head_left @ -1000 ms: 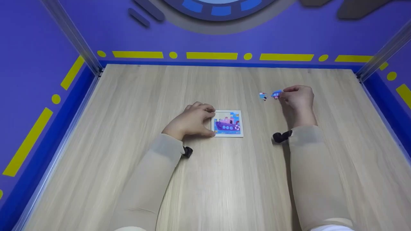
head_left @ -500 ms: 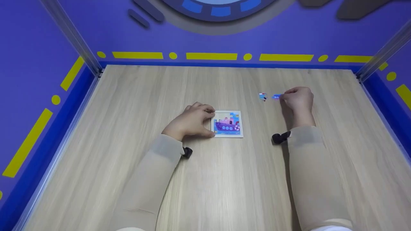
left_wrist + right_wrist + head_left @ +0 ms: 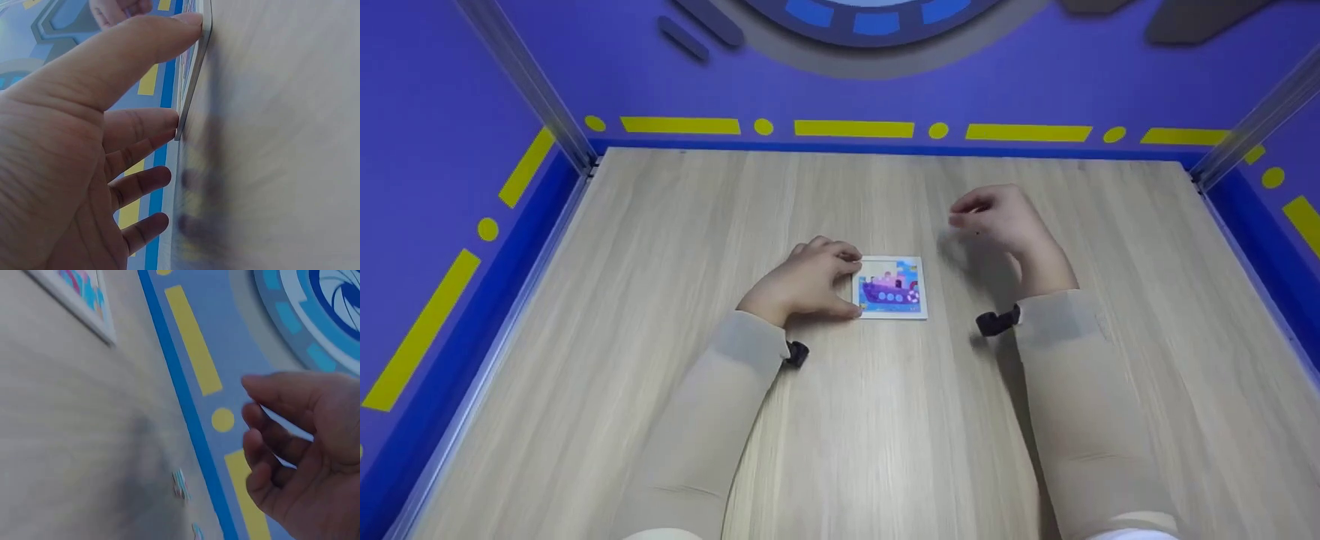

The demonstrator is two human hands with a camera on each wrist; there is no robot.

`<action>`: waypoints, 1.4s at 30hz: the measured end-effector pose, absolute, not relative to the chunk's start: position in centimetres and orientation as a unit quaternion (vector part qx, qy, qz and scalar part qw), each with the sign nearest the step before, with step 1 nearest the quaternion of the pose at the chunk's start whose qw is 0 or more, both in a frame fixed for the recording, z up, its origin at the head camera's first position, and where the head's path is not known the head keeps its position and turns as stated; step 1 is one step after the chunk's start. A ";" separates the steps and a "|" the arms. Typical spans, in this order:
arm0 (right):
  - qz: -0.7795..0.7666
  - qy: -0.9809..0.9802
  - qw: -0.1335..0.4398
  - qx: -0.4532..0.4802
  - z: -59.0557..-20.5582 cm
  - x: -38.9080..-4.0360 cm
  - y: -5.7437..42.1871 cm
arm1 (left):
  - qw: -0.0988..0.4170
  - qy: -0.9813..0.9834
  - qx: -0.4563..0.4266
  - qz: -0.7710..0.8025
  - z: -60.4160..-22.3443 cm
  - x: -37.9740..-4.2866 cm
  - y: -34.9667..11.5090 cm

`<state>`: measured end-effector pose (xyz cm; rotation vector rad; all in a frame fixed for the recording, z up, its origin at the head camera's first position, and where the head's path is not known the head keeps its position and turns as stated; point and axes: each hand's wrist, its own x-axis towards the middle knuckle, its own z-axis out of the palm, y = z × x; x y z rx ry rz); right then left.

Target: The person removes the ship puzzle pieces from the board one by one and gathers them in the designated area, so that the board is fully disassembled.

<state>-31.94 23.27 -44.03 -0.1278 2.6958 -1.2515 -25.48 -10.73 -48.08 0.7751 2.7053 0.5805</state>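
A white-framed jigsaw puzzle (image 3: 889, 288) with a purple and pink ship picture lies flat on the wooden table. At its left side, my left hand (image 3: 806, 283) holds the frame, thumb at the near corner and index finger at the far one. The left wrist view shows the thumb (image 3: 169, 36) against the edge, other fingers spread. My right hand (image 3: 1001, 221) hovers above the table, up and right of the puzzle. Its fingers are loosely curled, with nothing visible between them (image 3: 292, 444). Beneath it lie one loose puzzle piece (image 3: 180, 485) and another piece (image 3: 197, 532), mostly covered in the head view.
The light wood tabletop (image 3: 877, 420) is bounded by a purple-blue back wall (image 3: 855, 97) with yellow marks. A left panel (image 3: 427, 187) and a right panel (image 3: 1294, 180) flank it. Black wrist cameras sit on the left cuff (image 3: 796, 354) and right cuff (image 3: 996, 324).
My right hand has let go of the blue and pink puzzle piece at the right and moved left, rising over the loose pieces. The left hand and puzzle frame stay in place.
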 end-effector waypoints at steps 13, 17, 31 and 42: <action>-0.314 0.905 0.187 -0.218 -46.1 -30.9 18.5 | 0.133 0.933 0.268 0.199 -48.0 -25.6 -10.7; -0.286 0.912 0.192 -0.224 -46.5 -30.5 17.8 | 0.135 0.933 0.267 0.200 -48.1 -25.5 -10.7; -0.258 0.917 0.193 -0.234 -46.2 -30.2 17.1 | 0.130 0.934 0.266 0.198 -47.8 -25.5 -10.8; -0.262 0.919 0.193 -0.225 -46.6 -30.1 17.1 | 0.128 0.933 0.274 0.194 -48.1 -25.6 -10.7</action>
